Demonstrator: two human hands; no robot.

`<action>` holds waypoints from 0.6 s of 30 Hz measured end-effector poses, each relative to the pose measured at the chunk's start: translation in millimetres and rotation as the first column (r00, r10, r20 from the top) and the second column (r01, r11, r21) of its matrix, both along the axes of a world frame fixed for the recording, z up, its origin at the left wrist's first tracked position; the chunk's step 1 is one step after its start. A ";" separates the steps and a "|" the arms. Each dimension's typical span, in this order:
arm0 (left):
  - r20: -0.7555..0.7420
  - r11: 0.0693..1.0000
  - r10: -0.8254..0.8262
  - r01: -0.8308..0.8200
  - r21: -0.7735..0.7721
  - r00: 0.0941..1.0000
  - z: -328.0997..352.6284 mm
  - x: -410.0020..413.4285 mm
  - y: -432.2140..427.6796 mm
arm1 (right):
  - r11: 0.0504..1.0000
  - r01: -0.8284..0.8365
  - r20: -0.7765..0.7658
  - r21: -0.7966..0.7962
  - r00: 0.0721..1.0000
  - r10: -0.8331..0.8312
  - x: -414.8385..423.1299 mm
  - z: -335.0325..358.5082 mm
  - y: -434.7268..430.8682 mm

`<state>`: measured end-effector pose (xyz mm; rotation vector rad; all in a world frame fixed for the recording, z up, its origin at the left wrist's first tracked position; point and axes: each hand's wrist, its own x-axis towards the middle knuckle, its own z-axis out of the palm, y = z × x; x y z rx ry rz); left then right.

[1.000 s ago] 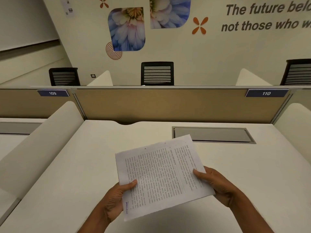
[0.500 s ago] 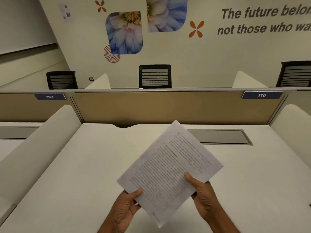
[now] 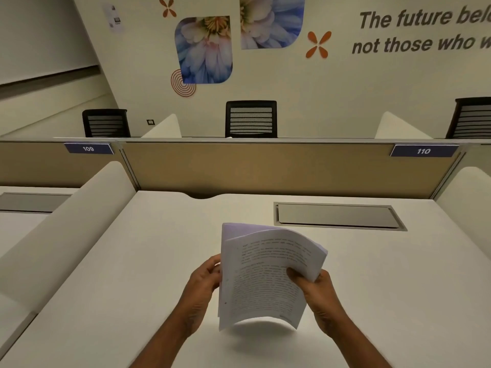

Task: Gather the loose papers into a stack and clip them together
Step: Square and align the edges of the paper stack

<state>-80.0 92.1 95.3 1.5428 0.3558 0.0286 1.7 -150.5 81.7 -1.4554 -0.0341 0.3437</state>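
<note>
The thin white sheets of printed paper [image 3: 265, 282] look matt and limp, curling at the far edge. The off-white counter [image 3: 132, 261] beneath them has a smooth, matt laminate-like face. Set into its far right part, the grey rectangular cable hatch [image 3: 337, 215] looks like brushed metal with a dull sheen. The tan divider panel [image 3: 265, 168] at the far edge appears cloth-covered and slightly rough. Beyond it, the black office chair [image 3: 251, 119] shows a mesh back.
</note>
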 end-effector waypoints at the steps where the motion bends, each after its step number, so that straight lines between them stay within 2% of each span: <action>1: -0.005 0.999 0.011 -0.011 -0.041 1.000 1.9 -0.6 0.1 | 1.000 0.006 -0.001 -0.005 1.000 -0.006 0.6 -0.4 0.0; 3: -0.007 0.998 -0.005 0.005 -0.067 1.000 2.8 -1.7 3.3 | 1.000 0.010 0.003 -0.022 1.000 -0.010 2.9 0.1 -0.5; 6: 0.015 0.990 -0.102 0.100 0.098 0.995 6.7 0.3 2.6 | 0.998 -0.028 0.014 -0.054 0.999 0.029 5.2 1.9 -1.2; 8: 0.009 0.989 -0.073 0.071 0.127 0.997 7.3 5.4 2.2 | 0.996 -0.067 0.020 -0.064 0.997 0.068 5.0 3.2 -0.1; 13: -0.047 1.000 -0.011 0.012 0.016 0.999 7.5 14.0 2.1 | 0.996 -0.073 0.014 -0.047 0.997 0.074 2.8 -0.1 6.7; 18: -0.030 0.996 0.079 -0.081 -0.038 0.996 1.1 13.5 -1.9 | 0.998 -0.041 0.030 -0.037 0.999 0.042 -1.1 -5.3 11.4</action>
